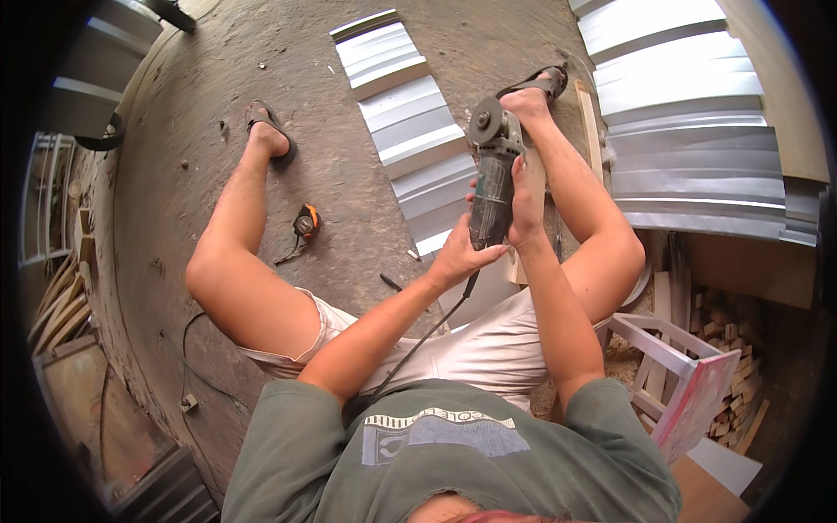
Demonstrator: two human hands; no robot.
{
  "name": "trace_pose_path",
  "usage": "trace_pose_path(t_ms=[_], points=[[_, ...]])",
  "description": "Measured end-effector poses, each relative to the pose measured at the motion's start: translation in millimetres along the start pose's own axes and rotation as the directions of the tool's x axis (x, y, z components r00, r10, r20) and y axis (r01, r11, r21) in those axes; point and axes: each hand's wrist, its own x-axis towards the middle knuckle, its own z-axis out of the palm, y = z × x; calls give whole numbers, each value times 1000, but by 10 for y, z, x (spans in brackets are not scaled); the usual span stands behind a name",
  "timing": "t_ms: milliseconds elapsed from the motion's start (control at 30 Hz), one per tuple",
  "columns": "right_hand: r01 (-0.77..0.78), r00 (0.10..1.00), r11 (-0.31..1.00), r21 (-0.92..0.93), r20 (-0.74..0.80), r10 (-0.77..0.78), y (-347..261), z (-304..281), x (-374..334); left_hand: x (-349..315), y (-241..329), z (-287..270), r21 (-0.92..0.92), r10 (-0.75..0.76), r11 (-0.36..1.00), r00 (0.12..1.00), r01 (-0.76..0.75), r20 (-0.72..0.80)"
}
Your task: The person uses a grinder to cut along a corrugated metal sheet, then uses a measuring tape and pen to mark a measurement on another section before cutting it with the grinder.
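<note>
An angle grinder [493,196] with a thin grey disc [485,120] at its far end is held up between my knees. My left hand [462,254] wraps the rear of its body, close to where the black cord [427,336] leaves it. Along the right side of the body, my right hand [525,209] grips it too. Below and beyond the grinder, a long strip of ribbed metal sheet [410,122] lies on the ground. The grinder hides part of the strip's right edge.
An orange-and-black tape measure [306,221] lies on the ground at left. Large ribbed metal sheets [680,105] lie at the far right, beside a wooden strip [589,131]. A small stool [689,383] and stacked wood pieces [741,383] are at lower right. Cord loops over the ground at lower left.
</note>
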Motion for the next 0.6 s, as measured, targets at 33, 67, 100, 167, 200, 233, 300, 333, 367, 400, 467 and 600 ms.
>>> trace_pose_path(t_ms=[33, 67, 100, 167, 200, 233, 300, 333, 367, 400, 467, 600], points=[[-2, 1000, 1000, -7, -14, 2, 36, -20, 13, -19, -38, 4, 24, 6, 1000, 1000, -6, -26], [-5, 1000, 1000, -15, -31, 4, 84, -36, 22, -34, -82, 24, 46, 11, 999, 999, -9, -50], [-7, 999, 1000, -23, -48, 6, 117, -56, 31, -41, -125, 37, 68, 17, 998, 997, -12, -74], [-44, 999, 998, 34, -19, 45, 152, -160, 68, -47, -162, 53, 76, 3, 997, 996, 4, -84], [-53, 999, 998, 37, 5, 53, 179, -246, 109, -50, -128, 72, 75, 3, 997, 996, 3, -90], [-62, 998, 997, 40, 29, 61, 211, -328, 152, -50, -95, 79, 73, 4, 997, 995, 3, -95], [-69, 995, 990, 121, 80, 59, 152, -202, 95, -76, 26, 24, -116, -100, 989, 994, 95, -38], [-74, 993, 984, 162, 103, 58, 136, -147, 74, -83, 63, -11, -208, -144, 968, 990, 141, 0], [-105, 989, 977, 185, 120, 84, 136, -120, 68, -75, 55, -29, -278, -137, 950, 990, 140, 28], [-136, 985, 969, 208, 136, 109, 140, -89, 68, -61, 46, -51, -346, -128, 928, 990, 139, 57], [-185, 976, 950, 253, 159, 147, 148, -76, 90, -53, 44, -84, -431, -108, 891, 988, 144, 107], [-266, 949, 909, 320, 251, 189, 196, -158, 177, -80, 108, -23, -459, -65, 882, 993, 104, 100]])
